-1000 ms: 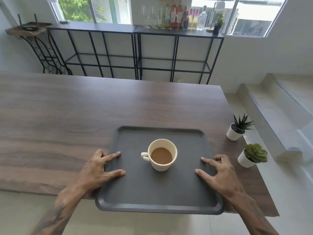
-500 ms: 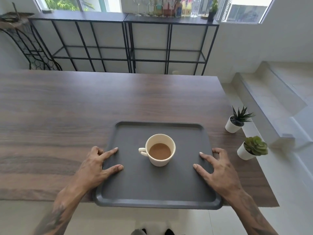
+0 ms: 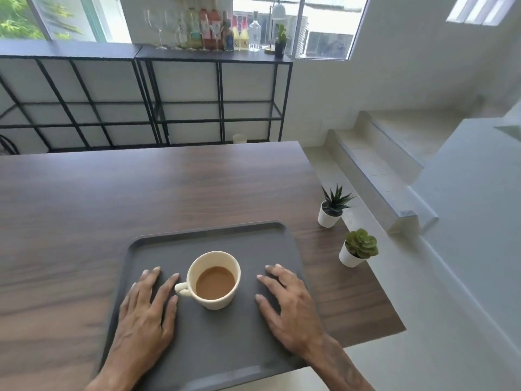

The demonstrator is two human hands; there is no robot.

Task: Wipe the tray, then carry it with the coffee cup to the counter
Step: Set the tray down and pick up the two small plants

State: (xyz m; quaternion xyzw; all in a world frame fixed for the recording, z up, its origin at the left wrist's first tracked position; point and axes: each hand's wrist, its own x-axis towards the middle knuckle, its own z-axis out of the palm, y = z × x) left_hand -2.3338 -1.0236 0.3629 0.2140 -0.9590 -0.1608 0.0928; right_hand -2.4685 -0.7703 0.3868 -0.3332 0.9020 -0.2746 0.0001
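Note:
A dark grey tray sits at the near right part of the wooden table, its near edge hanging past the table's front. A cream coffee cup full of milky coffee stands upright in the tray's middle, handle pointing left. My left hand grips the tray's left side, with fingers and thumb spread on top beside the cup's handle. My right hand holds the right side the same way. Whether the tray touches the table I cannot tell.
Two small potted plants stand by the table's right edge, close to the tray. Beyond the table is a black metal shelf unit topped with bottles and glasses. Steps rise on the right.
Both hands have slid further inward over the tray's top, closer to the cup. The tray looks larger and nearer, and my view has swung right and upward.

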